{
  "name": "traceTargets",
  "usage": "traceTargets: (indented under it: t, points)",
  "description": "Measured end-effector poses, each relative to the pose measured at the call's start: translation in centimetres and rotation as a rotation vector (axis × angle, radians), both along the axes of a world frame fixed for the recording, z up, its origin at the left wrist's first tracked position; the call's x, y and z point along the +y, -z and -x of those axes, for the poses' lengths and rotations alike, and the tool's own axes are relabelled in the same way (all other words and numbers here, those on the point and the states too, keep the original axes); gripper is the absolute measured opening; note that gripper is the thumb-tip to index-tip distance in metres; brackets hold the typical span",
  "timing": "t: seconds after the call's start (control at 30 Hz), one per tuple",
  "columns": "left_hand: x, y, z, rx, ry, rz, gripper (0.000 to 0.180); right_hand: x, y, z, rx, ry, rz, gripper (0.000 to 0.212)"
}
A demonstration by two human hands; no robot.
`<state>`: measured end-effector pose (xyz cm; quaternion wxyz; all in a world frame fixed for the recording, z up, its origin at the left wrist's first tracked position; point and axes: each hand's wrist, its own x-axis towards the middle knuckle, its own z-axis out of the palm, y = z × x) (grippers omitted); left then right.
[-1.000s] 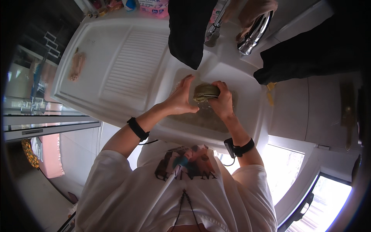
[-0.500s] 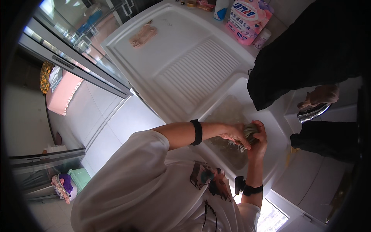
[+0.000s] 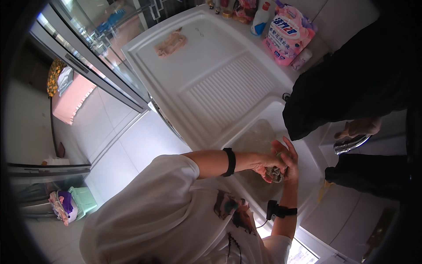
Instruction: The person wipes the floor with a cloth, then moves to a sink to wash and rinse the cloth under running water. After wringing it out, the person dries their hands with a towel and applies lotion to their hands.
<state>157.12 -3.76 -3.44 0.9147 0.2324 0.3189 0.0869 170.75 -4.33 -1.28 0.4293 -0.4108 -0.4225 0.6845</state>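
Note:
A wadded greyish-green cloth (image 3: 275, 175) is bunched between my two hands above the murky water (image 3: 257, 134) in the basin (image 3: 303, 174). My left hand (image 3: 266, 163) reaches in from the left, fingers curled tightly round the wad. Against its other side is my right hand (image 3: 289, 162), palm and thumb side pressing in, with a couple of fingers sticking up past the left hand. Part of the cloth is hidden inside the grip. Black bands circle both my forearms.
A ribbed washboard (image 3: 231, 90) adjoins the basin, with a small pinkish cloth (image 3: 170, 45) on the far sink top. A pink detergent pouch (image 3: 288, 37) and a white-and-blue bottle (image 3: 260, 20) stand behind. Dark clothes (image 3: 347, 75) hang at the right beside a chrome tap (image 3: 351, 144).
The cloth is squeezed into a smaller, tighter ball, and its hanging folds are gathered in. My left hand has closed further round it. The whole view has shifted slightly.

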Motion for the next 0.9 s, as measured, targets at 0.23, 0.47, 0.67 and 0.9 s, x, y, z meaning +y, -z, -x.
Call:
traceTargets:
  t: [0.23,0.47,0.67,0.9]
  points:
    - [-0.1,1.4,-0.2,-0.096,0.069,-0.034,0.044,-0.2,0.8,0.1,0.050,0.203,0.087,0.043]
    - [-1.2,2.4,-1.5,0.167,0.063,-0.313,0.070,-0.1,3.2,0.0,-0.272,0.314,0.093,0.019]
    - [-1.4,5.0,-1.7,0.433,-0.044,-0.966,0.059,-0.2,6.0,1.5,-0.622,0.571,0.025,0.015]
    - [-1.7,4.9,-1.6,0.707,-0.187,-1.048,0.041,0.0,5.6,2.2,-0.567,0.724,0.135,0.030]
